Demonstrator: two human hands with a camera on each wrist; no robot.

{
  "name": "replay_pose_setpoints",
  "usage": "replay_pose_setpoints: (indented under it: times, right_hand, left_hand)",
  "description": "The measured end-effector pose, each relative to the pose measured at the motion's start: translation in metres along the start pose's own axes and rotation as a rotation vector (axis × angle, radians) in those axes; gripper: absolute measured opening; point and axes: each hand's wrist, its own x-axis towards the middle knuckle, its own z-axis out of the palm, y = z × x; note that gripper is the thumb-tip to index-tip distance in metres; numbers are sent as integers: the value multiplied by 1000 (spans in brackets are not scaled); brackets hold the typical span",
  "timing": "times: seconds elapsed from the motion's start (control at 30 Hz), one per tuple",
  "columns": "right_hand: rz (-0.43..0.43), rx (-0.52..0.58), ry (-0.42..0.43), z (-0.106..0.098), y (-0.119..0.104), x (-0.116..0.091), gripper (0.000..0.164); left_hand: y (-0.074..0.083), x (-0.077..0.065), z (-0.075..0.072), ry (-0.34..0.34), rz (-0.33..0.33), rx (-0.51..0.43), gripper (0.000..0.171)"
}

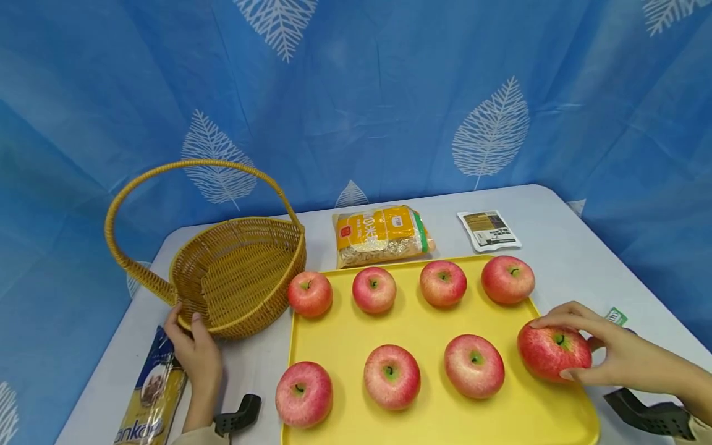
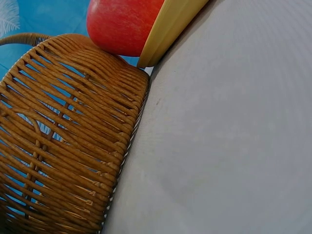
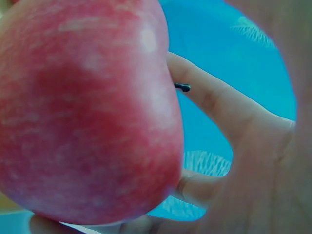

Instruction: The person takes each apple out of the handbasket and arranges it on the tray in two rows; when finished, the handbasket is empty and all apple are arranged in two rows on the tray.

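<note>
My right hand (image 1: 617, 352) grips a red apple (image 1: 553, 351) at the right edge of the yellow tray (image 1: 428, 327), thumb on the near side and fingers on the far side. In the right wrist view that apple (image 3: 87, 112) fills the left, its dark stem toward the palm. My left hand (image 1: 197, 358) holds the near rim of a woven basket (image 1: 245, 278) with a tall arched handle. The basket's slatted side (image 2: 68, 141) shows in the left wrist view, where the left fingers are hidden. Several other apples (image 1: 391, 377) sit on the tray in two rows.
A bag of grain (image 1: 384, 235) lies behind the tray, and a small flat packet (image 1: 489, 230) at the back right. A blue and yellow package (image 1: 150, 395) lies left of my left wrist. A blue curtain (image 1: 356, 93) with white leaves hangs behind the table.
</note>
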Motion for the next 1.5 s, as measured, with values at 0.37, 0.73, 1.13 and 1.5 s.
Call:
replay_pose_setpoints:
  times: [0.37,0.73,1.13,1.5]
  right_hand:
    - [13,0,29,17,6,-7,56]
    - [109,-61,-14,18,10,-7,65]
    - [201,-45,-121,15,12,-6,78]
    - [185,-233,94,-23,-9,15,70]
  left_hand:
    - [5,-1,1,2,4,0,40]
    - [4,-1,0,11,11,7,40]
    - [5,-1,-1,16,12,0,40]
    - [4,-1,0,6,14,16,40]
